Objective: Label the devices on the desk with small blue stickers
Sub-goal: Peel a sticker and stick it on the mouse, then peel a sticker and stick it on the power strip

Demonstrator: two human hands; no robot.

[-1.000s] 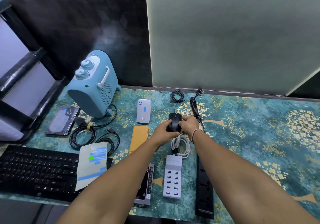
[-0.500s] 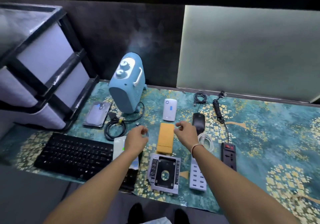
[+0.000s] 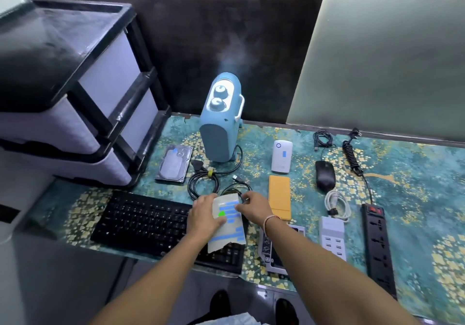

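Note:
A pale sticker sheet [image 3: 232, 234] with blue strips and one green dot lies over the right end of the black keyboard [image 3: 151, 224]. My left hand [image 3: 205, 215] holds the sheet's left edge, thumb on its face. My right hand [image 3: 254, 206] pinches at a blue sticker near the sheet's top. A blue sticker shows on the white power bank [image 3: 282, 157] and on the hard drive [image 3: 175, 163]. The black mouse [image 3: 325, 179], yellow case [image 3: 279, 198], blue heater [image 3: 221, 118], white USB charger [image 3: 332, 236] and black power strip [image 3: 378, 249] lie around.
A black-framed drawer unit [image 3: 75, 98] stands at the left. Coiled black cables [image 3: 203, 186] lie behind the keyboard, a white cable [image 3: 337, 203] by the charger, and a drive caddy [image 3: 274, 251] under my right forearm. A grey panel [image 3: 377, 67] leans at the back.
Both hands left the mouse, which now lies on the desk, and moved left to the sticker sheet. The view swung left and down.

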